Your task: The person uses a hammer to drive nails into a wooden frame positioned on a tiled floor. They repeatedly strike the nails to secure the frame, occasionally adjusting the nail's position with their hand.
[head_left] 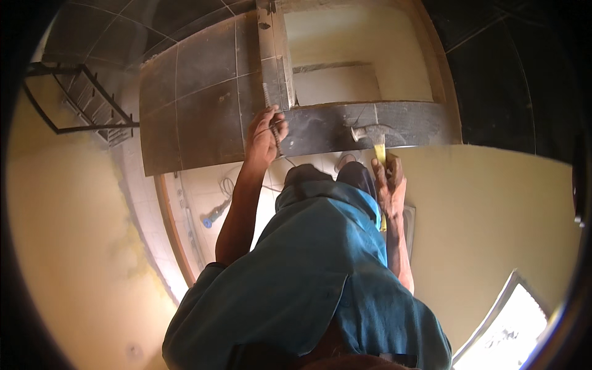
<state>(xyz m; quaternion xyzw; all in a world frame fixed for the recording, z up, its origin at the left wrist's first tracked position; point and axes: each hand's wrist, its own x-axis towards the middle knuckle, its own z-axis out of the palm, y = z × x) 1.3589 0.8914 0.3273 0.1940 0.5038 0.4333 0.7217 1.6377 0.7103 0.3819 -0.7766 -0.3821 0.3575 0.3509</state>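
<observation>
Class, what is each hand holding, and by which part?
The left hand holds a rod around its middle; the right hand holds a hammer by its yellow handle.

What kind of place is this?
Probably a room being built or fixed up, maybe a kitchen: there's a black tiled counter with a rectangular opening, a hammer in the right hand, and a corded blue tool below.
</observation>
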